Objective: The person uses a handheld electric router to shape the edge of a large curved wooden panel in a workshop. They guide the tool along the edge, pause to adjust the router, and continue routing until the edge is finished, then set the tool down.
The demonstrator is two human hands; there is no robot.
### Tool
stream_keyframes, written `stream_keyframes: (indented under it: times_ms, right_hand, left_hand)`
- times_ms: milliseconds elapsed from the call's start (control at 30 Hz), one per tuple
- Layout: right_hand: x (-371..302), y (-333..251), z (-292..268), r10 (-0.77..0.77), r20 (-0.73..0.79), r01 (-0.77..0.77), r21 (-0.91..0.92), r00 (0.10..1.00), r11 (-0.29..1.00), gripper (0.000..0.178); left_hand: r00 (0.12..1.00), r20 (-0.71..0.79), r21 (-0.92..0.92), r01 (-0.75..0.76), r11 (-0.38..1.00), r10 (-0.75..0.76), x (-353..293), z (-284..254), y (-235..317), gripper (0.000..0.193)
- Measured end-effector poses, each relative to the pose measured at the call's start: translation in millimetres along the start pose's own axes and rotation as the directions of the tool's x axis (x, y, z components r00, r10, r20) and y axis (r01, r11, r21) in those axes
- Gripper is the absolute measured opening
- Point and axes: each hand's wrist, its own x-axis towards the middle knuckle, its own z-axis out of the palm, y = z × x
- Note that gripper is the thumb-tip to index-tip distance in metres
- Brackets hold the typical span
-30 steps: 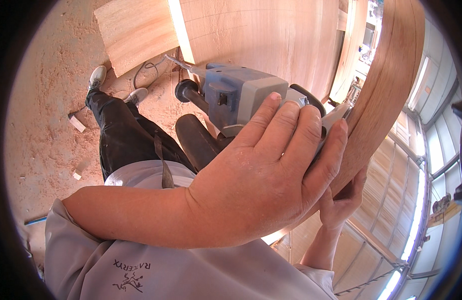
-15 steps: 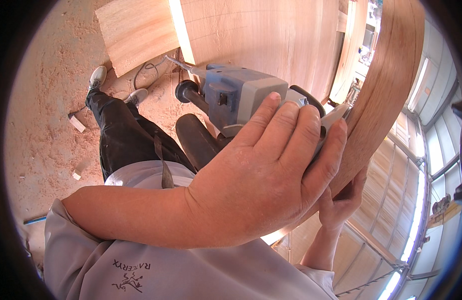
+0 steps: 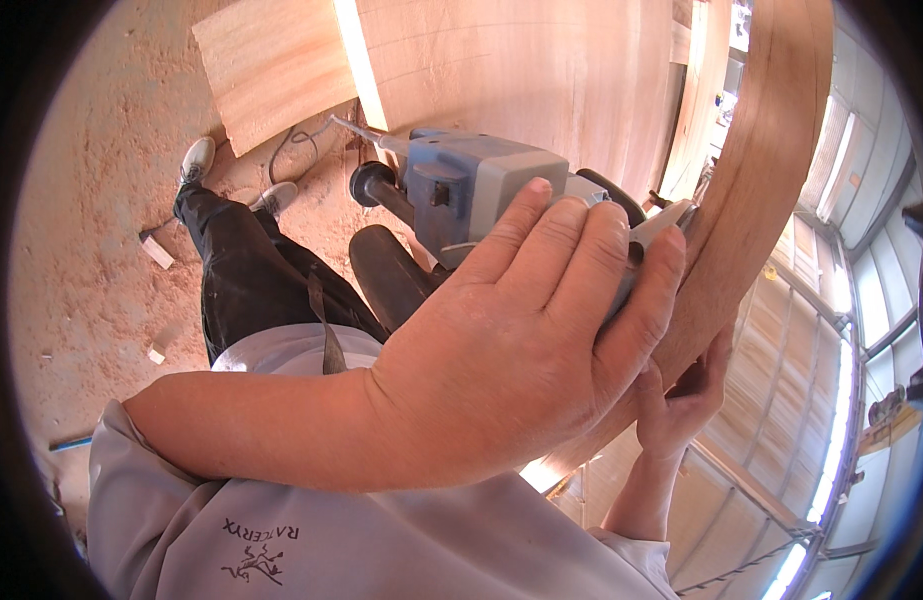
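A corded power tool [image 3: 521, 170] with a blue and grey housing and black handles lies sideways against a long curved wooden board [image 3: 756, 190]. My left hand [image 3: 526, 310] spreads over the tool's grey end, its fingers pressed on the housing close to the board. The cutting or sanding end is hidden, so I cannot tell its exact kind. On the board's far right side, my right hand [image 3: 686, 400] is curled against the wood with the thumb showing. Part of its grip is behind the board.
Wide wooden panels [image 3: 521, 70] stand beyond the tool, with a smaller board [image 3: 271, 70] at upper left. A cable [image 3: 296, 140] loops there. Wood dust and offcuts [image 3: 157, 252] lie on the floor [image 3: 101, 270] beside my legs.
The curved board has shifted slightly left in view, and the power tool with my left hand has moved a little left too. Both hands keep the same hold.
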Motion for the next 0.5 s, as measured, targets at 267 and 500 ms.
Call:
stream_keyframes:
  times_ms: [267, 500]
  right_hand:
    - [-1, -7, 2, 0.048, 0.006, -0.048, -0.014, 0.999, 0.999, 0.104]
    - [2, -11, 0, 0.071, 0.030, -0.071, -0.015, 0.997, 0.997, 0.100]
  left_hand:
    - [0.987, 0.156, -0.070, 0.053, 0.996, -0.042, 2, -12, 3, 0.110]
    - [0.982, 0.173, -0.117, 0.096, 0.988, -0.075, 25, -28, 17, 0.115]
